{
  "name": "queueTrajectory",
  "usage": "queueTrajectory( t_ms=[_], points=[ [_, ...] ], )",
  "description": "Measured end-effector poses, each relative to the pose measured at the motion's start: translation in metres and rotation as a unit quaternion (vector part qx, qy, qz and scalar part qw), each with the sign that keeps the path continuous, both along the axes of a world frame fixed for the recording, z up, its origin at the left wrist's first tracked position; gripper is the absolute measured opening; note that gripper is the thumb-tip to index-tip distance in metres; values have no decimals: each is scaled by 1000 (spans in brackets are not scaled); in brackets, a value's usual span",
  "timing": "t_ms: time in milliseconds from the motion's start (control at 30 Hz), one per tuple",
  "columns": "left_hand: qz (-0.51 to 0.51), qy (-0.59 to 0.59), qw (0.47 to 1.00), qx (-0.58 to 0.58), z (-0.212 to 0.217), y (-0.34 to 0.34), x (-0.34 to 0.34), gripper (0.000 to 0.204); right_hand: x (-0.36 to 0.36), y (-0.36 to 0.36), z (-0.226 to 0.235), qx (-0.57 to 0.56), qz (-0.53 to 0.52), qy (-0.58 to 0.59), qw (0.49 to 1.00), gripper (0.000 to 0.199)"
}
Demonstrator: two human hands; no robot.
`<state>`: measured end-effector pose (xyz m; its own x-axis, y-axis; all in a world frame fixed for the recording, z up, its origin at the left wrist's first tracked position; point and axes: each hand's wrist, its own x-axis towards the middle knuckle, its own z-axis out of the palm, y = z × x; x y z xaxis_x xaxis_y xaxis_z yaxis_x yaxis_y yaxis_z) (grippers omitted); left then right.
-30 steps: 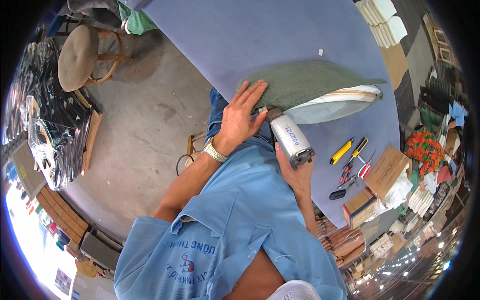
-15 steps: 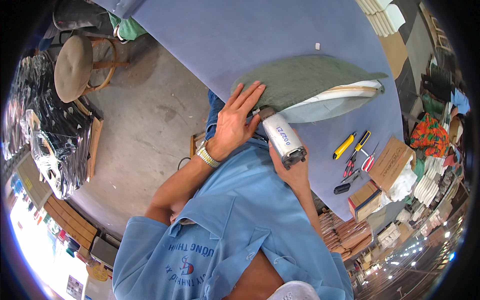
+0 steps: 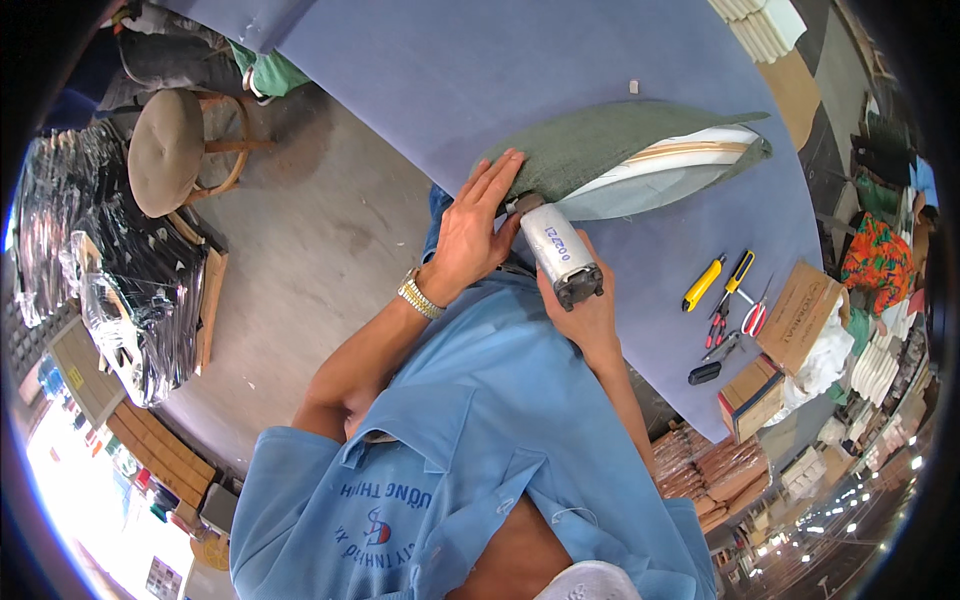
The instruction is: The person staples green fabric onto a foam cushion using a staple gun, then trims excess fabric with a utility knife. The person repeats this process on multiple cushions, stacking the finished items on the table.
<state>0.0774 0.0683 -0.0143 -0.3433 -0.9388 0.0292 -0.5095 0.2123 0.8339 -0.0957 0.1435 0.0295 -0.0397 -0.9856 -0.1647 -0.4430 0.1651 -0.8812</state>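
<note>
A curved upholstery piece [image 3: 575, 140] in grey-green fabric lies tilted on the blue-covered table's near side. Along its near side the cover gapes, showing white padding and a thin wooden edge [image 3: 695, 150]. My left hand [image 3: 468, 235] rests on the piece's left end, fingers stretched out along the fabric and thumb close to the tool's nose. In my right hand [image 3: 585, 318] is a silver pneumatic staple gun [image 3: 560, 252], its dark nose against the near left edge of the piece. My right fingers are partly hidden behind the gun body.
On the blue table [image 3: 400, 70] to the right lie a yellow cutter [image 3: 704, 283], a yellow-handled screwdriver [image 3: 740, 270], red-handled scissors [image 3: 753, 319] and a black object [image 3: 704, 373]. Cardboard boxes [image 3: 803, 315] stand at the table's edge. A round stool [image 3: 165, 152] stands at left.
The upholstery piece looks slightly flatter and its near edge sits a little farther up in view. The staple gun stays at its edge. The surroundings have shifted slightly with my head.
</note>
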Motion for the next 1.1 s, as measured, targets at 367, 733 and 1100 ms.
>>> queueTrajectory(
  t_ms=[367,733,1100],
  points=[
    [48,-31,998,-21,-12,14,-5,83,-52,67,13,67,-71,-26,995,40],
    [12,-44,999,-13,-11,19,-3,83,-191,94,-109,51,-256,245,934,64],
    [-46,-94,994,-22,-16,29,-5,89,-190,-82,-36,-98,-419,212,878,70]
  ],
)
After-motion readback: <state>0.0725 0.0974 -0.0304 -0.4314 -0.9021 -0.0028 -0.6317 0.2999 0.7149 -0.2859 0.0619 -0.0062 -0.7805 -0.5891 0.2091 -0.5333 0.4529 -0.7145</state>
